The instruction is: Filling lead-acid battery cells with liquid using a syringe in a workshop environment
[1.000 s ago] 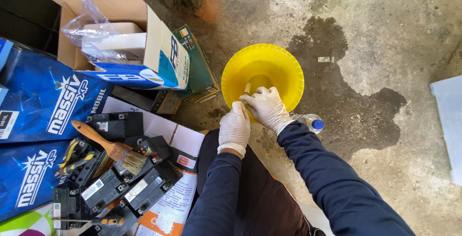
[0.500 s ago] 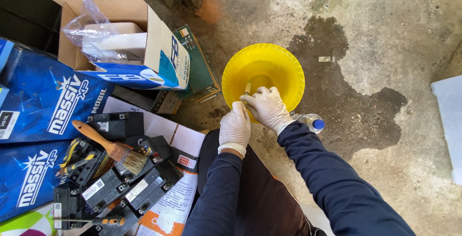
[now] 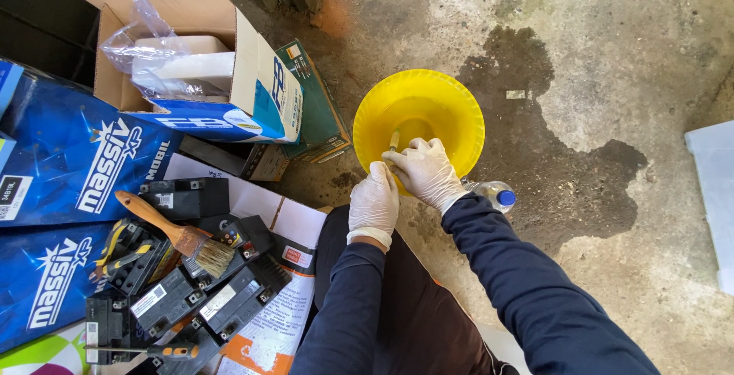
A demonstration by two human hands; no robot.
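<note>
A yellow plastic basin point(image 3: 451, 107) with a little liquid in it stands on the concrete floor in front of me. Both my hands wear white gloves and meet over its near rim. My right hand point(image 3: 425, 172) pinches a thin tan tube-like object point(image 3: 394, 141) whose tip points down into the basin. Pressed against the right hand, my left hand point(image 3: 374, 198) is curled into a fist at the rim; what it may hold is hidden.
A clear bottle with a blue cap point(image 3: 498, 194) lies by my right wrist. Several small black batteries point(image 3: 187, 196) and a wooden paintbrush point(image 3: 180, 235) lie at left. An open cardboard box point(image 3: 252, 77) and blue cartons point(image 3: 69, 161) stand behind; a wet stain point(image 3: 558, 153) spreads to the right.
</note>
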